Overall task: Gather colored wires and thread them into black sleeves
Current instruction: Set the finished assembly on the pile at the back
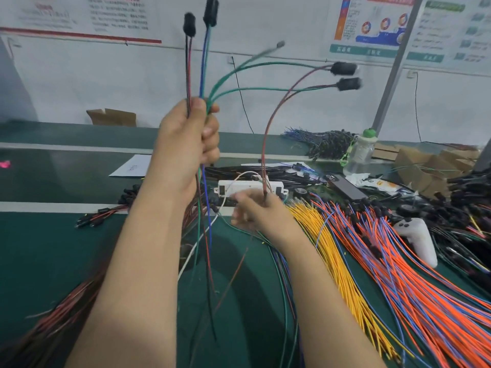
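Colored wires (203,62) in red, blue and green, tipped with black sleeves (211,10), stand bundled at the frame's upper centre. A worker's raised left hand (186,139) grips them, fingers curled tight around the bundle. Lower, right of centre, the blurred right hand (255,211) pinches the foot of a red wire (265,144) that arcs toward the upper right. On the green table (53,235) beneath lie a white power strip (249,185), yellow wires (326,248) and, fanning across the lower right, orange and blue wires (414,274) beside a white game controller (417,240).
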A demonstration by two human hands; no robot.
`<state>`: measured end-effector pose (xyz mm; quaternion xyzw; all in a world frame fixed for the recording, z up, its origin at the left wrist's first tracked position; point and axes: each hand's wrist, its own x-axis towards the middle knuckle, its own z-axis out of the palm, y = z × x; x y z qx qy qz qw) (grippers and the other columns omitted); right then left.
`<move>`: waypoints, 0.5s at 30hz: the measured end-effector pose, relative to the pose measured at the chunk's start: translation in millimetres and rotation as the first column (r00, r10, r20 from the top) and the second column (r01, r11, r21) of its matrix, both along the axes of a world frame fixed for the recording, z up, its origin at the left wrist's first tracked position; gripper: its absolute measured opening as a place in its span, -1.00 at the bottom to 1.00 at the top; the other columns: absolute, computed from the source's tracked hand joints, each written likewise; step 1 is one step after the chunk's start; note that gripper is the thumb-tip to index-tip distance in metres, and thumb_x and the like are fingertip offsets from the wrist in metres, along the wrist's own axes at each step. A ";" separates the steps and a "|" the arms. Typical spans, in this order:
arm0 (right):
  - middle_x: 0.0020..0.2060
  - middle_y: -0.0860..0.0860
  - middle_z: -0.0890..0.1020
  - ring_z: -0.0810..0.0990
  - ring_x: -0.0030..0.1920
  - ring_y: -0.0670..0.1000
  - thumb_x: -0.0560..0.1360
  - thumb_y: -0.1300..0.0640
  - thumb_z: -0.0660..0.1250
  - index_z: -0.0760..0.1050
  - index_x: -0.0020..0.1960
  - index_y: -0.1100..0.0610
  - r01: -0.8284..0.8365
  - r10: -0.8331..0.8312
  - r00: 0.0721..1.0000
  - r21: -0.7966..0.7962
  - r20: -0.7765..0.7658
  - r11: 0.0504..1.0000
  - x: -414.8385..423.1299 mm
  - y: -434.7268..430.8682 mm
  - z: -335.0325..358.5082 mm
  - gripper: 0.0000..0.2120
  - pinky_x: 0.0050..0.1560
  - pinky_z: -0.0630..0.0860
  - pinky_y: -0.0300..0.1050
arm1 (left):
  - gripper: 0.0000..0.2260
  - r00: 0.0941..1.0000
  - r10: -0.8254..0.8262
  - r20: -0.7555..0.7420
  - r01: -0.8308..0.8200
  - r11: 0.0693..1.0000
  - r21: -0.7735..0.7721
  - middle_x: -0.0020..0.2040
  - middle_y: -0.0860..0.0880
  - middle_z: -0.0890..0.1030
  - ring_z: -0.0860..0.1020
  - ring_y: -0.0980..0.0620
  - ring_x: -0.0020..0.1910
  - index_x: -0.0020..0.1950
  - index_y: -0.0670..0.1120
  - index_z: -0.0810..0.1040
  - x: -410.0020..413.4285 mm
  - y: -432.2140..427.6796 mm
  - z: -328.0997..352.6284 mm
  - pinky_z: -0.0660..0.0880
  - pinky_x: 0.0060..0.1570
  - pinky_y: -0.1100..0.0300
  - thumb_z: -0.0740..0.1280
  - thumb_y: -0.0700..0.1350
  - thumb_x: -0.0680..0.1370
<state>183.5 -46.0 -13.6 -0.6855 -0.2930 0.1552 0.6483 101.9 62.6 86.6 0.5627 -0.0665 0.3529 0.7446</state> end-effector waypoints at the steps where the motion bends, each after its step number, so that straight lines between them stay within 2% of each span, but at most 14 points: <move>1: -0.44 -0.05 0.54 0.47 -0.52 -0.13 0.58 0.19 0.27 0.51 0.07 0.25 0.015 -0.008 0.999 0.159 -0.044 0.987 -5.0 0.5 6.3 -0.86 -0.48 0.42 -0.31 | -0.75 0.998 0.034 -0.044 -0.034 0.999 0.003 -0.51 0.12 0.30 0.13 0.22 -0.59 -0.15 -0.11 0.39 1.7 0.8 -2.3 0.09 -0.62 0.40 0.03 -0.15 0.68; 3: -0.48 -0.07 0.51 0.37 -0.56 -0.14 0.56 0.20 0.30 0.49 -0.01 0.11 0.123 -0.109 0.992 0.417 -0.056 0.901 -12.5 -0.4 18.6 -0.98 -0.55 0.31 -0.32 | -0.74 0.979 0.086 -0.184 -0.080 0.996 0.043 -0.44 0.08 0.37 0.16 0.23 -0.61 -0.17 -0.10 0.40 7.7 -1.7 -17.3 0.11 -0.63 0.42 0.05 -0.14 0.67; 4: -0.41 -0.07 0.57 0.43 -0.50 -0.14 0.57 0.17 0.29 0.49 0.00 0.07 0.190 -0.193 0.980 0.484 -0.045 0.854 -13.7 -0.1 22.5 -0.96 -0.49 0.37 -0.30 | -0.74 0.957 0.111 -0.267 -0.089 0.992 0.094 -0.39 0.05 0.40 0.19 0.24 -0.62 -0.17 -0.10 0.40 11.6 -5.8 -28.4 0.13 -0.63 0.42 0.05 -0.13 0.67; 6: -0.12 -0.03 0.66 0.58 -0.17 -0.09 0.61 0.10 0.22 0.50 0.10 0.06 0.312 -0.359 0.933 0.455 0.018 0.834 -14.0 1.9 26.1 -0.87 -0.14 0.52 -0.25 | -0.74 0.903 0.170 -0.394 -0.070 0.964 0.255 -0.29 0.01 0.48 0.30 0.21 -0.59 -0.17 -0.08 0.42 19.0 -19.2 -51.7 0.26 -0.57 0.38 0.06 -0.12 0.67; 7: -0.06 -0.03 0.64 0.58 -0.06 -0.08 0.63 0.09 0.16 0.51 0.11 0.08 0.350 -0.403 0.913 0.394 0.060 0.850 -13.9 1.8 25.3 -0.82 -0.02 0.49 -0.30 | -0.74 0.883 0.212 -0.419 -0.052 0.931 0.361 -0.24 0.00 0.53 0.41 0.16 -0.49 -0.15 -0.08 0.45 22.1 -27.4 -62.7 0.35 -0.45 0.33 0.06 -0.12 0.66; 9: -0.19 -0.11 0.63 0.58 -0.12 -0.14 0.66 0.15 0.08 0.54 -0.04 0.10 0.380 -0.422 0.903 0.307 0.083 0.873 -14.8 0.5 21.1 -0.74 -0.13 0.44 -0.45 | -0.75 0.868 0.283 -0.409 -0.020 0.842 0.539 -0.06 -0.07 0.61 0.54 0.03 -0.15 0.01 -0.10 0.54 27.6 -42.6 -79.1 0.48 -0.11 0.17 0.07 -0.11 0.66; 10: -0.25 -0.14 0.63 0.58 -0.18 -0.18 0.65 0.21 0.07 0.54 -0.10 0.12 0.394 -0.428 0.902 0.288 0.063 0.873 -14.1 -2.1 16.8 -0.71 -0.16 0.45 -0.45 | -0.74 0.864 0.302 -0.403 -0.013 0.814 0.581 0.02 -0.10 0.61 0.54 -0.03 -0.03 0.10 -0.12 0.55 29.4 -48.0 -83.8 0.47 0.02 0.11 0.07 -0.11 0.66; 11: -0.27 -0.12 0.65 0.60 -0.19 -0.17 0.65 0.24 0.07 0.54 -0.13 0.14 0.404 -0.428 0.903 0.281 0.026 0.871 -13.0 -5.7 12.7 -0.69 -0.14 0.47 -0.39 | -0.73 0.864 0.305 -0.401 -0.010 0.806 0.592 0.03 -0.11 0.61 0.54 -0.05 0.00 0.14 -0.14 0.54 31.2 -51.2 -87.0 0.46 0.04 0.11 0.07 -0.11 0.66; 12: -0.22 -0.06 0.67 0.61 -0.17 -0.09 0.65 0.24 0.07 0.55 -0.13 0.14 0.397 -0.406 0.913 0.284 -0.028 0.873 -11.0 -10.0 8.6 -0.68 -0.11 0.51 -0.29 | -0.74 0.869 0.287 -0.403 0.000 0.814 0.581 -0.04 -0.08 0.61 0.53 -0.04 -0.07 0.09 -0.15 0.55 32.8 -52.6 -89.5 0.46 -0.04 0.15 0.08 -0.11 0.66; 13: -0.17 0.01 0.68 0.61 -0.17 0.00 0.65 0.23 0.07 0.55 -0.12 0.13 0.368 -0.356 0.929 0.306 -0.098 0.878 -9.5 -14.7 4.8 -0.69 -0.16 0.52 -0.22 | -0.74 0.876 0.253 -0.411 0.021 0.832 0.555 -0.16 -0.04 0.58 0.50 0.00 -0.18 -0.03 -0.13 0.55 33.6 -53.5 -92.0 0.43 -0.16 0.20 0.09 -0.11 0.65; 15: -0.15 0.10 0.66 0.56 -0.24 0.09 0.64 0.21 0.13 0.54 -0.13 0.13 0.313 -0.249 0.945 0.361 -0.214 0.878 -5.2 -25.5 -3.9 -0.74 -0.30 0.46 -0.19 | -0.72 0.877 0.144 -0.459 0.096 0.883 0.460 -0.34 0.02 0.49 0.42 0.05 -0.33 -0.24 -0.06 0.47 32.9 -55.1 -98.8 0.35 -0.34 0.27 0.12 -0.11 0.65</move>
